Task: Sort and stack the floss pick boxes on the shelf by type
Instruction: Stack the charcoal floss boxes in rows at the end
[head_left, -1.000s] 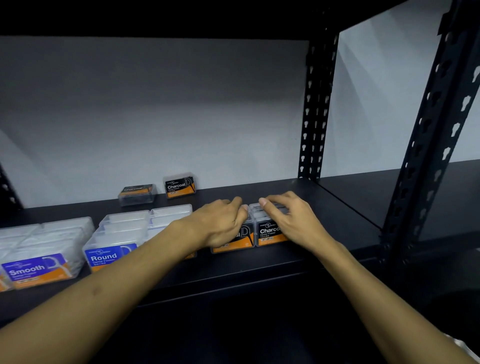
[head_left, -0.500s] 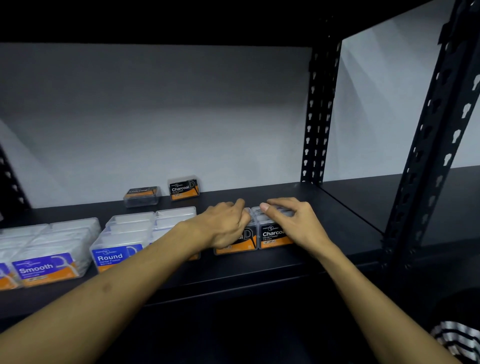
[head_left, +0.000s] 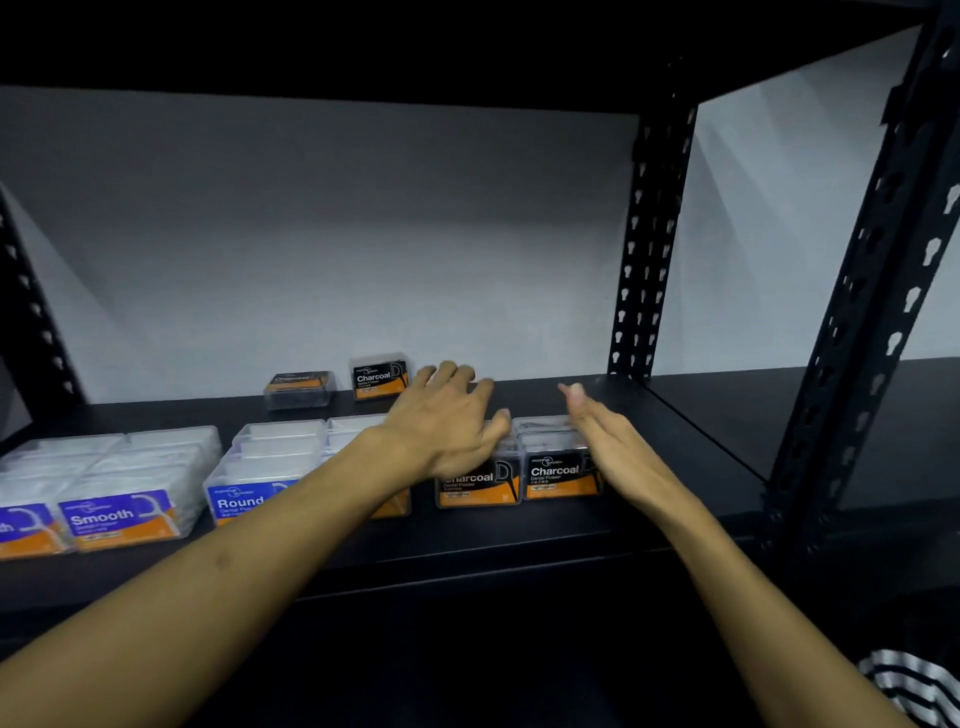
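Two bare hands reach over sorted floss pick boxes on a black shelf (head_left: 519, 540).

Three types can be read from the labels. Two front boxes read "Charcoal Dental Flosser", the left one (head_left: 478, 480) partly behind the left hand (head_left: 441, 421) and the right one (head_left: 558, 475) just beside it. Two loose Charcoal boxes sit near the back wall: one upright (head_left: 379, 378), one lying flat (head_left: 297, 387). A "Round" stack (head_left: 249, 496) stands to the left, and further left a "Smooth" stack (head_left: 117, 517) next to a cut-off box (head_left: 23, 530) ending in "th". How many clear boxes each stack holds cannot be told. The left hand's fingers are spread and relaxed, gripping nothing. The right hand (head_left: 608, 441) is flat, fingers straight, holding nothing.
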